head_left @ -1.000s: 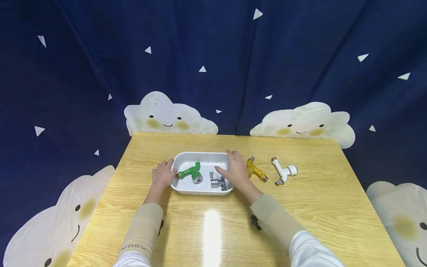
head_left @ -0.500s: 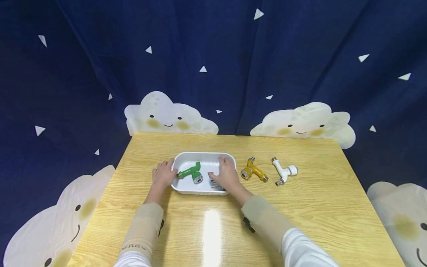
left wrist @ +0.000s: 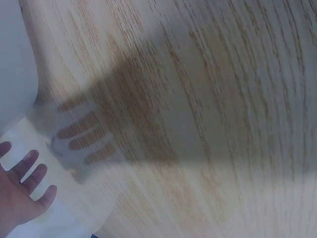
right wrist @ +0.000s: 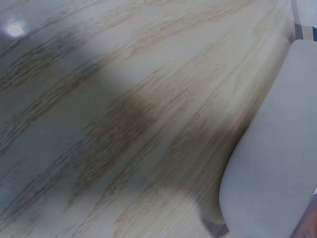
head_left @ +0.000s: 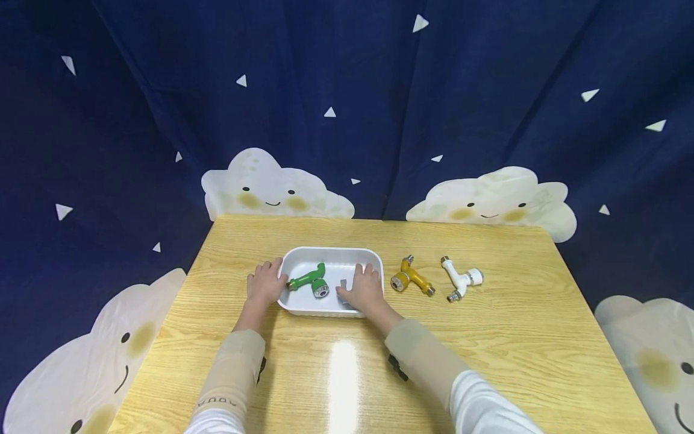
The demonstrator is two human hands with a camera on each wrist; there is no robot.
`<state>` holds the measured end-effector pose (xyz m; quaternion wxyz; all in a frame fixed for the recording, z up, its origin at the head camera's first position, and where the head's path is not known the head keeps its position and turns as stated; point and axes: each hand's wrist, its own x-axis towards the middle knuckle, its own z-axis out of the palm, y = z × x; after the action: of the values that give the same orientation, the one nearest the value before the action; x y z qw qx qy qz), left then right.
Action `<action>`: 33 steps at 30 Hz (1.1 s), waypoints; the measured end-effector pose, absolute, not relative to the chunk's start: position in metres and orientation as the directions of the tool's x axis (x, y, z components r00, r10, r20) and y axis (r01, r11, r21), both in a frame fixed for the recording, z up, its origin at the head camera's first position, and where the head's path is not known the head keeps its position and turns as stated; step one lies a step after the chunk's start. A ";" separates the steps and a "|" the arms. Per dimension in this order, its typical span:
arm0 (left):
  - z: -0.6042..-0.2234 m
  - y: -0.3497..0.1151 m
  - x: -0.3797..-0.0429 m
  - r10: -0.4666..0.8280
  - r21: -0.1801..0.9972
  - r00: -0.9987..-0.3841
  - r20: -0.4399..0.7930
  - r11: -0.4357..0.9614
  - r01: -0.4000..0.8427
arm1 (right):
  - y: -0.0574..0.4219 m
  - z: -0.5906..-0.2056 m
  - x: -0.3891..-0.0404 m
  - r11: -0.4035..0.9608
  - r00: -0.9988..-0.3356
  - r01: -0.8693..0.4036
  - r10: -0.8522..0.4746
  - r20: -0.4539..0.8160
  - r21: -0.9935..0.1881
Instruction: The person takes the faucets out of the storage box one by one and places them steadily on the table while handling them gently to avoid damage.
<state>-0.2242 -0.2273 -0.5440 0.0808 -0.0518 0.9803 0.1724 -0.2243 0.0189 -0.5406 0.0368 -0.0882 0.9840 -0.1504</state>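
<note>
Dark blue curtain (head_left: 336,60) across the back, smiley clouds (head_left: 271,187) along the bottom of it, and a wood-grain table (head_left: 531,313) in front. White tray (head_left: 331,313) near the middle of the table, and that's where the action is.

Progress-wise I'd call it roughly halfway, since the taps are split evenly. A green tap (head_left: 307,278) and a silver tap (head_left: 343,283) are inside the tray; a yellow tap (head_left: 410,273) and a white tap (head_left: 461,281) lie on the wood to its right, neither one being touched. The silver one looks like the piece being dealt with: the right hand (head_left: 365,289) is over it and hides most of it, so I honestly can't tell if it's gripped or just covered. The green one seems left to do; it's near the left thumb, but no fingers are wrapped round it. The left hand (head_left: 264,283) rests at the tray's left rim with loose, unclenched fingers, probably steadying it.

Headcount: four taps, one each of green, silver, yellow and white. One tray, one table, two hands, and four clouds in the head view, the outer two cut off.
</note>
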 end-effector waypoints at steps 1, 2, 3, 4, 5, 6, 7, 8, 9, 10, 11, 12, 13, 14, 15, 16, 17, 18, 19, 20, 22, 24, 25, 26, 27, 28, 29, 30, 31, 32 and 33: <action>-0.544 -0.227 -0.224 -0.074 0.330 -0.981 -0.177 0.935 -0.130 | 0.018 -0.541 -0.224 0.942 -0.982 -0.156 -0.181 -0.056 -0.298; -0.544 -0.227 -0.224 -0.074 0.330 -0.981 -0.178 0.935 -0.130 | 0.018 -0.541 -0.224 0.944 -0.982 -0.148 -0.175 -0.066 -0.295; -0.544 -0.227 -0.224 -0.075 0.331 -0.981 -0.178 0.935 -0.131 | 0.017 -0.541 -0.223 0.946 -0.983 -0.142 -0.170 -0.072 -0.290; -0.544 -0.227 -0.224 -0.075 0.332 -0.981 -0.178 0.934 -0.132 | 0.017 -0.541 -0.222 0.949 -0.983 -0.135 -0.164 -0.079 -0.284; -0.544 -0.227 -0.224 -0.075 0.332 -0.981 -0.179 0.934 -0.132 | 0.016 -0.541 -0.222 0.953 -0.984 -0.126 -0.155 -0.086 -0.276; -0.544 -0.227 -0.225 -0.075 0.332 -0.981 -0.178 0.934 -0.132 | 0.015 -0.540 -0.221 0.955 -0.985 -0.115 -0.146 -0.095 -0.272; -0.544 -0.227 -0.224 -0.075 0.333 -0.981 -0.179 0.933 -0.132 | 0.015 -0.541 -0.221 0.959 -0.986 -0.107 -0.137 -0.098 -0.264; -0.544 -0.227 -0.224 -0.075 0.335 -0.981 -0.178 0.933 -0.133 | 0.014 -0.541 -0.221 0.962 -0.986 -0.098 -0.128 -0.103 -0.255; -0.544 -0.227 -0.224 -0.076 0.336 -0.981 -0.178 0.932 -0.133 | 0.013 -0.541 -0.220 0.964 -0.987 -0.090 -0.119 -0.108 -0.249; -0.543 -0.227 -0.224 -0.075 0.338 -0.981 -0.178 0.932 -0.133 | 0.013 -0.542 -0.220 0.965 -0.987 -0.080 -0.111 -0.113 -0.248; -0.543 -0.227 -0.224 -0.075 0.338 -0.981 -0.177 0.932 -0.132 | 0.013 -0.542 -0.220 0.967 -0.988 -0.073 -0.104 -0.115 -0.244; -0.543 -0.227 -0.224 -0.075 0.338 -0.982 -0.176 0.932 -0.132 | 0.013 -0.542 -0.220 0.968 -0.988 -0.067 -0.098 -0.119 -0.242; -0.543 -0.227 -0.224 -0.075 0.339 -0.981 -0.176 0.931 -0.132 | 0.012 -0.543 -0.220 0.969 -0.988 -0.064 -0.095 -0.123 -0.238; -0.543 -0.227 -0.223 -0.075 0.339 -0.982 -0.175 0.931 -0.131 | 0.012 -0.543 -0.220 0.970 -0.987 -0.060 -0.093 -0.129 -0.237; -0.543 -0.227 -0.223 -0.074 0.340 -0.982 -0.174 0.931 -0.131 | 0.012 -0.543 -0.220 0.969 -0.987 -0.056 -0.090 -0.132 -0.239; -0.543 -0.227 -0.223 -0.074 0.341 -0.982 -0.173 0.931 -0.130 | 0.012 -0.543 -0.220 0.969 -0.987 -0.054 -0.088 -0.135 -0.240; -0.543 -0.227 -0.223 -0.073 0.341 -0.982 -0.173 0.931 -0.130 | 0.012 -0.543 -0.220 0.970 -0.986 -0.055 -0.090 -0.140 -0.237; -0.543 -0.227 -0.223 -0.073 0.343 -0.983 -0.171 0.931 -0.129 | 0.011 -0.543 -0.220 0.970 -0.985 -0.057 -0.093 -0.145 -0.235; -0.543 -0.227 -0.223 -0.073 0.343 -0.983 -0.171 0.930 -0.128 | 0.011 -0.543 -0.220 0.970 -0.984 -0.060 -0.097 -0.147 -0.234; -0.543 -0.227 -0.223 -0.072 0.343 -0.983 -0.170 0.931 -0.128 | 0.011 -0.543 -0.220 0.971 -0.983 -0.064 -0.101 -0.150 -0.231; -0.543 -0.227 -0.223 -0.072 0.342 -0.983 -0.171 0.931 -0.127 | 0.011 -0.543 -0.220 0.972 -0.982 -0.070 -0.107 -0.157 -0.226; -0.543 -0.227 -0.223 -0.071 0.340 -0.983 -0.171 0.932 -0.126 | 0.011 -0.542 -0.220 0.972 -0.980 -0.070 -0.109 -0.167 -0.224; -0.543 -0.227 -0.223 -0.070 0.338 -0.983 -0.171 0.933 -0.125 | 0.011 -0.542 -0.220 0.972 -0.979 -0.067 -0.108 -0.171 -0.227; -0.543 -0.227 -0.223 -0.070 0.338 -0.983 -0.171 0.933 -0.125 | 0.011 -0.541 -0.220 0.971 -0.979 -0.065 -0.107 -0.176 -0.231; -0.543 -0.227 -0.223 -0.070 0.337 -0.983 -0.171 0.933 -0.125 | 0.011 -0.541 -0.220 0.970 -0.978 -0.061 -0.105 -0.179 -0.237; -0.543 -0.227 -0.223 -0.069 0.336 -0.983 -0.171 0.934 -0.124 | 0.011 -0.541 -0.220 0.968 -0.978 -0.059 -0.105 -0.182 -0.242; -0.543 -0.227 -0.223 -0.069 0.335 -0.983 -0.170 0.934 -0.124 | 0.011 -0.541 -0.220 0.967 -0.977 -0.058 -0.106 -0.186 -0.248; -0.543 -0.228 -0.223 -0.069 0.334 -0.983 -0.170 0.934 -0.123 | 0.011 -0.541 -0.220 0.966 -0.976 -0.058 -0.108 -0.189 -0.251; -0.543 -0.228 -0.224 -0.069 0.334 -0.983 -0.170 0.934 -0.123 | 0.011 -0.540 -0.220 0.965 -0.975 -0.059 -0.111 -0.192 -0.257; -0.543 -0.228 -0.223 -0.068 0.336 -0.983 -0.170 0.934 -0.123 | 0.011 -0.540 -0.220 0.963 -0.974 -0.060 -0.114 -0.194 -0.263; -0.543 -0.228 -0.223 -0.068 0.336 -0.983 -0.171 0.934 -0.123 | 0.011 -0.540 -0.220 0.961 -0.974 -0.060 -0.116 -0.196 -0.270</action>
<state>-0.2235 -0.2277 -0.5431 0.0784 -0.0486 0.9802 0.1752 -0.2200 0.0112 -0.5404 0.1057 -0.0449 0.9845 -0.1323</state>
